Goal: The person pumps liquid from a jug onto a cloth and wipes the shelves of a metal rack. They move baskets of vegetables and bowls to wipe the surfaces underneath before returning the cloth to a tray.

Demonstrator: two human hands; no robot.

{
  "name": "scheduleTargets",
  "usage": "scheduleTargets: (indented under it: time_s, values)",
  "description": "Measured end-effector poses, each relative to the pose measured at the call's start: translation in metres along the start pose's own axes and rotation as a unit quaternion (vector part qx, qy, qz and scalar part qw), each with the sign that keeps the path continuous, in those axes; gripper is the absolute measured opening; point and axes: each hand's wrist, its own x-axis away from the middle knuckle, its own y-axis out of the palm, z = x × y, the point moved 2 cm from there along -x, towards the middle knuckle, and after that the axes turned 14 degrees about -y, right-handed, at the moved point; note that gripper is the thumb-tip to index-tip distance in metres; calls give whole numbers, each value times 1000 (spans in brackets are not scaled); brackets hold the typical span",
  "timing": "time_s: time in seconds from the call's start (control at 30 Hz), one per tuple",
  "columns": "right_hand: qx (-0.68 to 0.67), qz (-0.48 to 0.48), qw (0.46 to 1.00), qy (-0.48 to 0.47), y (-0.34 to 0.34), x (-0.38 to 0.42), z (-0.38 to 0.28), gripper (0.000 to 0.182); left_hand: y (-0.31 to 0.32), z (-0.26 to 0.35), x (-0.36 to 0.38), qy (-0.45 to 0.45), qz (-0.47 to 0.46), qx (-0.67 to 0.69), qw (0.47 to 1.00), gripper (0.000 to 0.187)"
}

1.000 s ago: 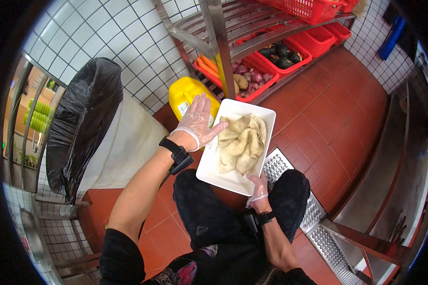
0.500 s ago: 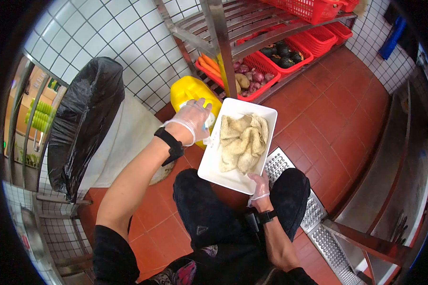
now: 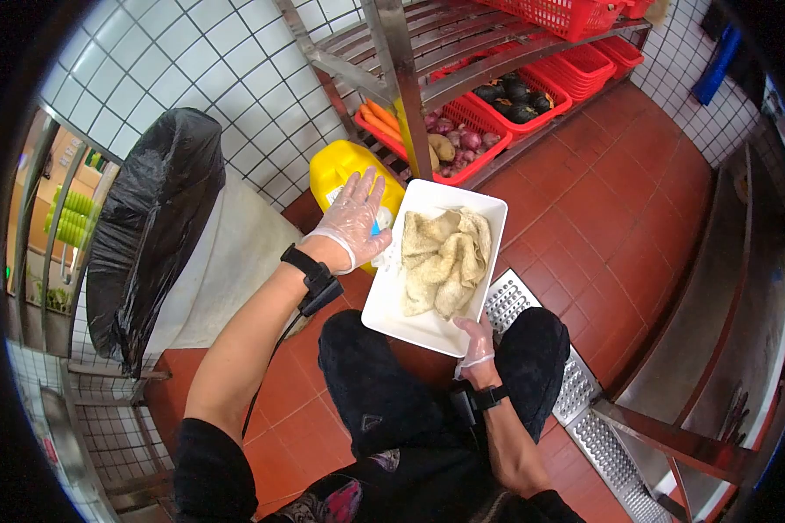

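My right hand (image 3: 474, 344), in a clear plastic glove, grips the near edge of a white rectangular tray (image 3: 392, 315), thumb over the rim. Folded beige cloths (image 3: 445, 261) with a rough texture lie in the tray, held over my knees. My left hand (image 3: 352, 220), gloved the same way, is stretched out with fingers spread, just left of the tray. It overlaps a yellow plastic jug (image 3: 330, 166) on the floor, whose white cap and blue-marked label show partly beside the palm.
Red baskets of carrots (image 3: 380, 120), onions (image 3: 469, 141) and dark green squashes (image 3: 515, 98) sit on a metal rack (image 3: 401, 78) ahead. To the left stands a white container under a black plastic bag (image 3: 157, 227). A perforated metal drain cover (image 3: 576, 392) crosses the red tile floor (image 3: 576, 218).
My left hand has turned and its fingers have straightened and spread, rising slightly over the jug. The right hand and tray have hardly moved.
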Motion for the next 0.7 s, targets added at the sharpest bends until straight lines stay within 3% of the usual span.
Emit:
scheduleTargets:
  time_s: [0.37, 0.5, 0.7]
  values:
    - [1, 2, 1000, 11, 2, -1, -7, 66, -12, 2, 13, 11, -20, 24, 999, 78]
    - [-19, -2, 1000, 18, 4, 0, -10, 66, -11, -9, 13, 66, 16, 8, 998, 67]
    - [-15, 4, 1000, 14, 9, 0, -12, 65, -31, -9, 9, 71, 54, 19, 996, 60]
